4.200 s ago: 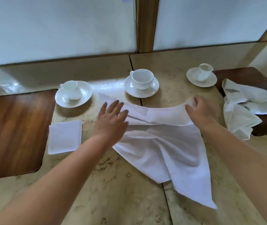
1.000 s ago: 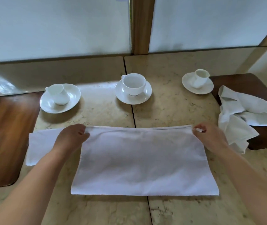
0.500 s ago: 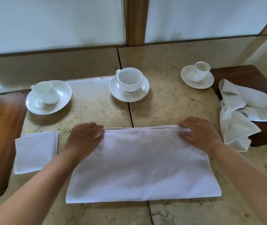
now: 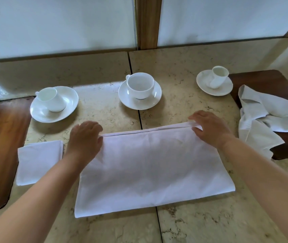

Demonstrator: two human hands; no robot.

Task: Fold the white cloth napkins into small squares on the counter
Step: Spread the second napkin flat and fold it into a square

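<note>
Head view, three saucers (image 4: 139, 102), each holding an empty cup (image 4: 140, 85).

The white napkin (image 4: 148, 165) is lying flat on the counter (image 4: 201, 225) as a wide rectangle, folded in half, with its doubled hemmed edges running along the far side. A small folded napkin square (image 4: 39, 162) is lying just beside it on the left. A crumpled unfolded napkin (image 4: 262, 120) is resting at the right.
</note>
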